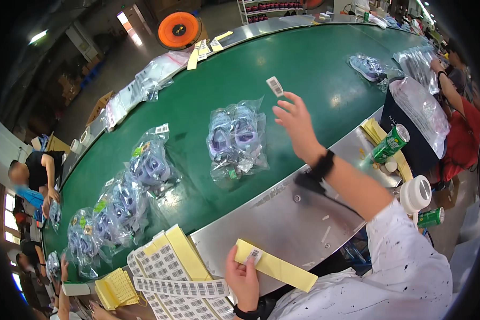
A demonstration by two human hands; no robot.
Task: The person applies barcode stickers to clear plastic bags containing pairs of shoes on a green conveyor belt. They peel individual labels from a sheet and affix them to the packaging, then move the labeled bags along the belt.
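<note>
My right hand [296, 120] reaches out over the green conveyor belt [304, 64], pinching a small white barcode sticker [274, 86] at its fingertips. Just left of it lies a clear bag with a pair of purple shoes [236, 140]. My left hand [244, 277] sits low at the metal ledge [288, 224], gripping a long yellow backing strip [274, 265] that carries another barcode sticker. A black band is on each wrist.
More bagged purple shoes [150, 162] trail down the belt to the left. Barcode label sheets [173, 269] lie by my left hand. A green can [390, 143], a tape roll [416, 194] and another can [429, 217] stand at right. Other people work at both sides.
</note>
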